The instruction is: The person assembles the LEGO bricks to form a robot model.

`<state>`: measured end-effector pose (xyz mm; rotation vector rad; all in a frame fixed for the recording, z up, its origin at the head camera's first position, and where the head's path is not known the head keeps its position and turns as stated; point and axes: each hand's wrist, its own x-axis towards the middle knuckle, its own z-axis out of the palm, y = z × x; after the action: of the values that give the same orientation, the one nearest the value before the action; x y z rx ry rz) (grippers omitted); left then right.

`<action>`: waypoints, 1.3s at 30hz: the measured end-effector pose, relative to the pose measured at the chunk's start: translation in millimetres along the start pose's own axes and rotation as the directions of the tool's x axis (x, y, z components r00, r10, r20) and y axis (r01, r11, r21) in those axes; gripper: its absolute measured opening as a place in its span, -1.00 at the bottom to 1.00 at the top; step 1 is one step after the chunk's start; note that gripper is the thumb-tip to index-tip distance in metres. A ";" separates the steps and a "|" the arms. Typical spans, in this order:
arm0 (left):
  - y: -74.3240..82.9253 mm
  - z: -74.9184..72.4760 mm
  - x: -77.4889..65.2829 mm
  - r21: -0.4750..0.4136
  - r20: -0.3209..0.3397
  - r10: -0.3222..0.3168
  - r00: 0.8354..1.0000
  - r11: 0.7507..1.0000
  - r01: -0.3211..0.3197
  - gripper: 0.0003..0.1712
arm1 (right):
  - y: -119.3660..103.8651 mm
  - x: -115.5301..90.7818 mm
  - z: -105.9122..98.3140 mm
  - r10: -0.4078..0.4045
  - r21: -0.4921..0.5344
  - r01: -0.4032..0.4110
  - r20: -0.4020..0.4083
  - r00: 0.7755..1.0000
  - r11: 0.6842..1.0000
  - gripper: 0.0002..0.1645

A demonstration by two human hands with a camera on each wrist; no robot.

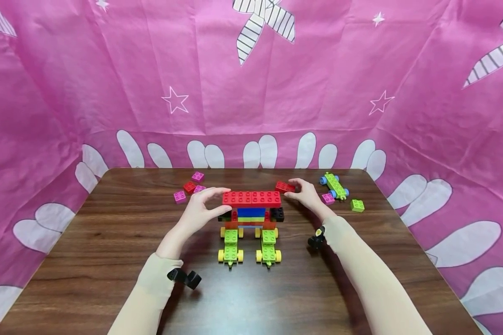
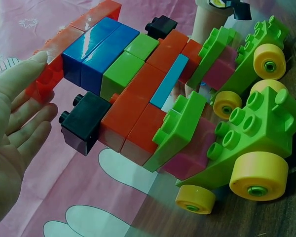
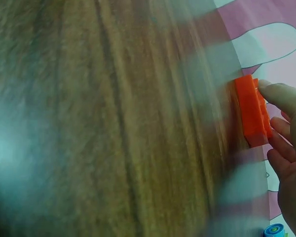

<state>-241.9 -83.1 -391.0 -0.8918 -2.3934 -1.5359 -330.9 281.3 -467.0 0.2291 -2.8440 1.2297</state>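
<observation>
A toy block figure stands mid-table on two green wheeled bases (image 1: pixel 231 253) with yellow wheels. Its body stacks red, green and blue bricks (image 2: pixel 101 52), with a black brick (image 2: pixel 84 123) on each side. Two red eight-stud bricks (image 1: pixel 251 199) lie end to end across the top. My left hand (image 1: pixel 199 207) grips the left end of this red row, thumb on the near side. Behind and right of the figure, my right hand (image 1: pixel 305 194) pinches a loose red brick (image 3: pixel 251 111) between thumb and fingers, near the table's far edge.
Pink bricks (image 1: pixel 180 197) and a red brick (image 1: pixel 189 187) lie at the back left. To the right are a green wheeled base (image 1: pixel 336 186) with blue wheels, a pink brick (image 1: pixel 328 198) and a green brick (image 1: pixel 357 205). Pink cloth (image 1: pixel 276 102) hangs behind the table.
</observation>
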 end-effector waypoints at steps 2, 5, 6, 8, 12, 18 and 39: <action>0.5 -0.1 -0.7 -0.004 -0.004 0.003 1.000 1.000 -0.003 -0.51 | 0.3 2.5 1.4 0.000 0.000 0.000 0.006 1.000 1.000 -0.34; 1.0 -0.5 -1.5 -0.008 -0.007 0.000 1.000 1.000 0.000 -0.50 | 0.6 5.5 2.7 0.001 -0.002 -0.001 0.020 1.000 1.000 -0.33; 1.2 -0.6 -1.4 -0.009 -0.006 -0.003 1.000 1.000 0.003 -0.50 | 1.0 6.4 3.1 0.000 -0.006 0.000 0.024 1.000 1.000 -0.33; 1.4 -0.7 -0.6 -0.013 0.000 -0.007 1.000 1.000 0.007 -0.50 | 1.9 8.0 3.0 0.003 -0.010 -0.003 0.028 1.000 1.000 -0.34; 1.3 0.0 1.8 -0.012 0.013 -0.022 1.000 1.000 0.022 -0.50 | 5.3 10.2 2.7 0.015 -0.027 -0.014 0.035 0.999 1.000 -0.36; 0.8 0.6 2.5 -0.017 0.014 -0.030 0.999 0.999 0.030 -0.50 | 8.7 12.3 3.5 0.035 -0.075 -0.030 0.062 0.997 0.997 -0.37; -2.3 0.2 0.9 -0.016 0.006 -0.014 1.000 1.000 0.014 -0.49 | 10.8 14.5 8.9 0.004 -0.095 -0.003 0.003 1.000 0.995 -0.48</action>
<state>-243.9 -83.3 -392.4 -0.8858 -2.3998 -1.5613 -346.6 280.4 -479.6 0.2228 -2.8969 1.0917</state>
